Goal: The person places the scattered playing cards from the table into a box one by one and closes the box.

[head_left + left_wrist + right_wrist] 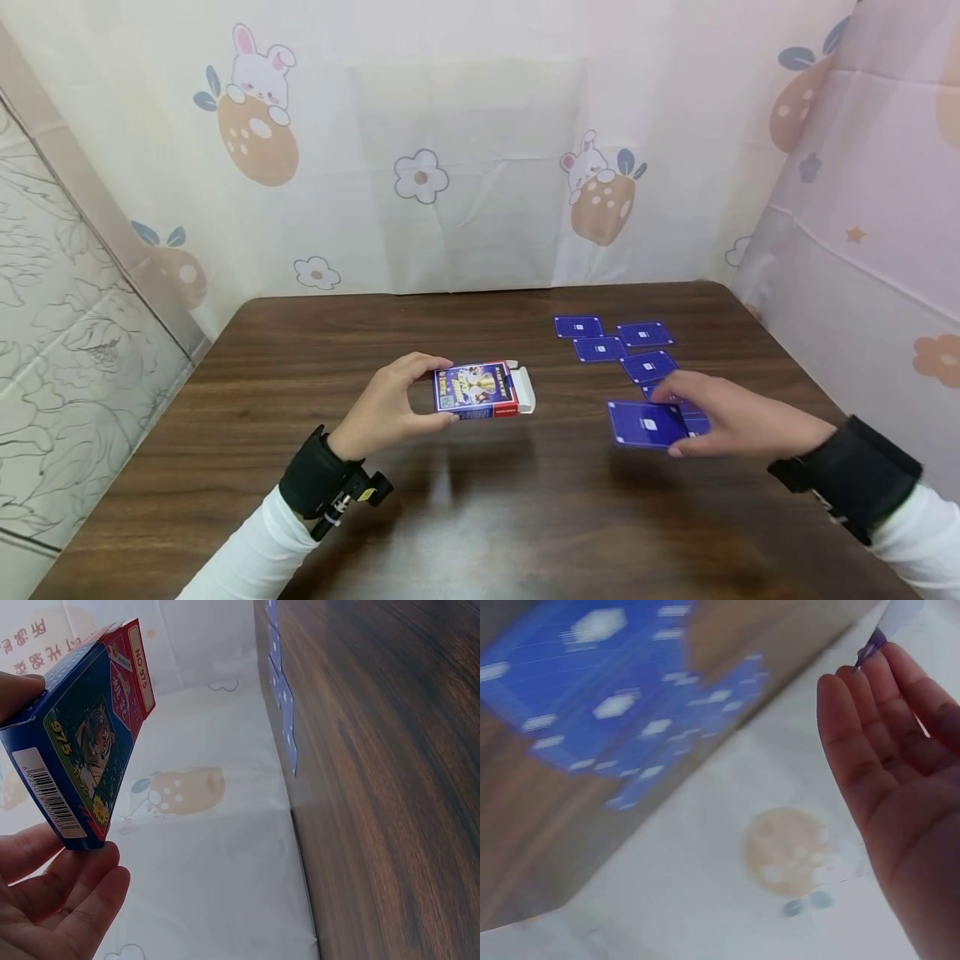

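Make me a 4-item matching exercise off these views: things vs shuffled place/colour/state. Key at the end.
Things
1. Card box
2. Cluster of cards
3. Tabletop
4. Left wristband

Descriptions
A. Lying to the right of the box
B. Black
C. Held by the left fingers, white end flap open
D. Dark brown wood grain

Pairs: 1-C; 2-A; 3-D; 4-B
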`<state>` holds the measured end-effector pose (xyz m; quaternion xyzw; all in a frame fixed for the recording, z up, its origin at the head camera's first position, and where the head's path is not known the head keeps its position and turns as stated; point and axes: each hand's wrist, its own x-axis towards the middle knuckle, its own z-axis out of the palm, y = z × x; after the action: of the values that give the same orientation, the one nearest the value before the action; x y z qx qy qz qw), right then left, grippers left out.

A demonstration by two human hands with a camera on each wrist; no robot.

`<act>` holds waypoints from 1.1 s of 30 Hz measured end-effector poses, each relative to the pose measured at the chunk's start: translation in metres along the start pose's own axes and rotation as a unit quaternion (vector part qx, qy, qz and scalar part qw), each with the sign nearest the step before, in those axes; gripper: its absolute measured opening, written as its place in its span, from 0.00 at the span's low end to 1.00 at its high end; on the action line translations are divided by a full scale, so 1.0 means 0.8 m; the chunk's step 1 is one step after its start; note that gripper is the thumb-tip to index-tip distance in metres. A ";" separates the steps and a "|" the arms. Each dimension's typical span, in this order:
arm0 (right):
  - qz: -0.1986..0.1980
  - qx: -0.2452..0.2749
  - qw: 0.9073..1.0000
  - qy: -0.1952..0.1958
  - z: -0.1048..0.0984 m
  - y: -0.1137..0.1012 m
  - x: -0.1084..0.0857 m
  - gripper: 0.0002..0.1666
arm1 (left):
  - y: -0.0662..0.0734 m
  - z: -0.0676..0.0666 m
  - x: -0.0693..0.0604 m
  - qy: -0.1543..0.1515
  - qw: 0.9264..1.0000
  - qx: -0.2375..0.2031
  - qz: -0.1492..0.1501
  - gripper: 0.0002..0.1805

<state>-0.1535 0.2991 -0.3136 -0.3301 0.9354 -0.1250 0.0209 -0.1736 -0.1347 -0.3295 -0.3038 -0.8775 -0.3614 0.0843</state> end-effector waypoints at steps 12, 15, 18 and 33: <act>-0.046 0.010 0.999 0.002 -0.026 -0.055 0.068 0.31 | 0.001 0.006 0.000 -0.007 1.000 -0.003 0.009 0.33; -0.046 0.007 0.999 -0.001 -0.029 -0.059 0.075 0.31 | 0.001 0.006 -0.001 -0.010 1.000 -0.004 0.011 0.33; -0.047 0.010 0.999 -0.004 -0.033 -0.063 0.083 0.31 | 0.001 0.007 -0.002 -0.012 1.000 -0.007 0.012 0.33; -0.041 0.022 0.998 -0.035 -0.037 -0.078 0.103 0.33 | 0.002 0.011 0.002 -0.027 1.000 -0.013 0.006 0.33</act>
<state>-0.1835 0.2076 -0.2660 -0.3717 0.9169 -0.1348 0.0553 -0.1734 -0.1269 -0.3345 -0.3196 -0.8729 -0.3641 0.0581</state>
